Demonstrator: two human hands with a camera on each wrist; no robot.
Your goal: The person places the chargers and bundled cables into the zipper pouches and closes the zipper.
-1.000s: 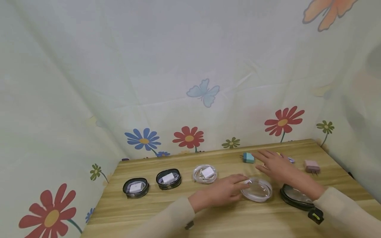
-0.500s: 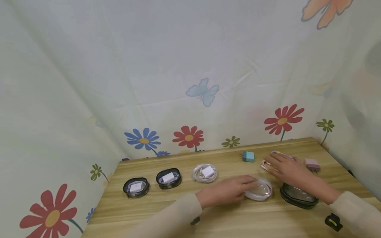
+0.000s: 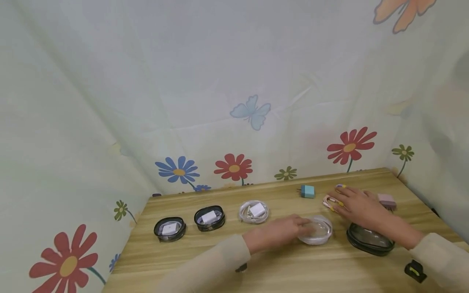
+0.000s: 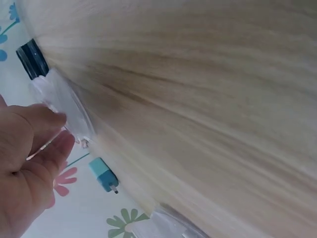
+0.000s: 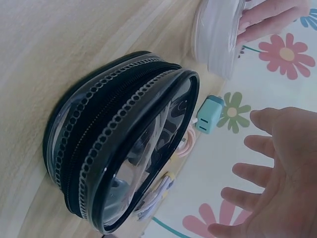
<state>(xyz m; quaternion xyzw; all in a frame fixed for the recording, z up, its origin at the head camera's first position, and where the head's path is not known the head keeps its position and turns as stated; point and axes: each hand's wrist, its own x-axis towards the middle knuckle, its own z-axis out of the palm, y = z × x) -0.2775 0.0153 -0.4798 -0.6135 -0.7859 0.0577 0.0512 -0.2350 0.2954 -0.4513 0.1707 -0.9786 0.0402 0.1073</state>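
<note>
My left hand (image 3: 278, 234) is at the left side of a round clear pouch (image 3: 324, 234). In the left wrist view, its thumb and fingers pinch the rim of that clear pouch (image 4: 69, 101). My right hand (image 3: 360, 206) hovers with spread fingers over coiled cables (image 3: 330, 202), partly hiding them; in the right wrist view, nothing sits in its grasp. Under the right wrist stands a black-trimmed clear zip pouch (image 3: 368, 240), also large in the right wrist view. Close by lie a teal charger plug (image 3: 307, 191) and a pink charger plug (image 3: 386, 200).
To the left, a row holds two black-trimmed pouches (image 3: 170, 229) and a clear pouch (image 3: 254, 211), each with a white plug and a cable inside. A small black object (image 3: 415, 271) lies near the right sleeve. Flowered cloth walls (image 3: 234, 122) bound the wooden table (image 3: 205, 264).
My right hand has moved right and slightly down from beside the teal plug, over the cables. My left hand has reached further onto the clear pouch, which has shifted slightly left.
</note>
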